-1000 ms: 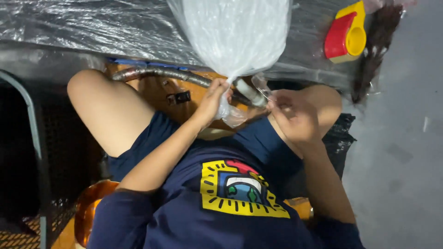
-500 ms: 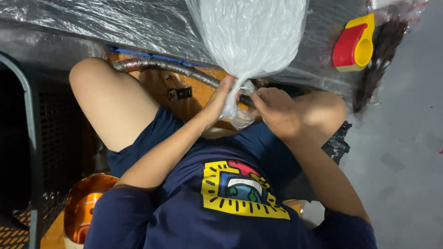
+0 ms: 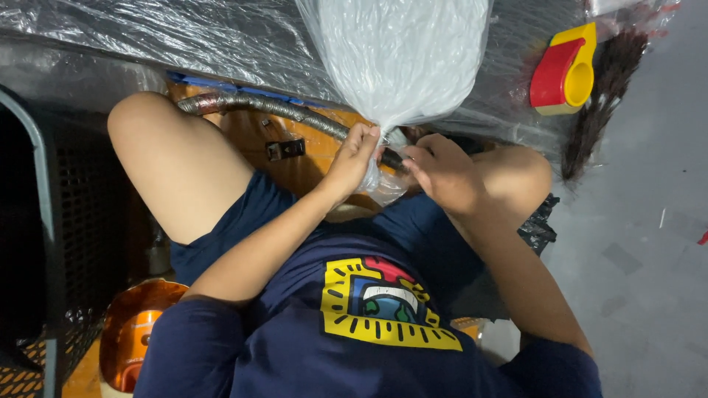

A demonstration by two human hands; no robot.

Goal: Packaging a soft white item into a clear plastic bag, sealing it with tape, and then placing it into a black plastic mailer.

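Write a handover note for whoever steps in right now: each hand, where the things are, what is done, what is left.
Left hand: pinching the gathered neck of the clear plastic bag, which is full of pale filling.
Right hand: at the same neck from the other side, fingers closed on it beside the left.
Things: the bag stands up from the neck, over the lap; a red and yellow tape dispenser lies to the right on plastic sheeting; a silver flexible hose runs behind the left hand.
Done: bag filled, neck gathered.
Left: no tie or tape visible on the neck.

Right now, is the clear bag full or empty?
Full: the clear bag bulges with pale filling. Left hand pinches its gathered neck; right hand works beside it.
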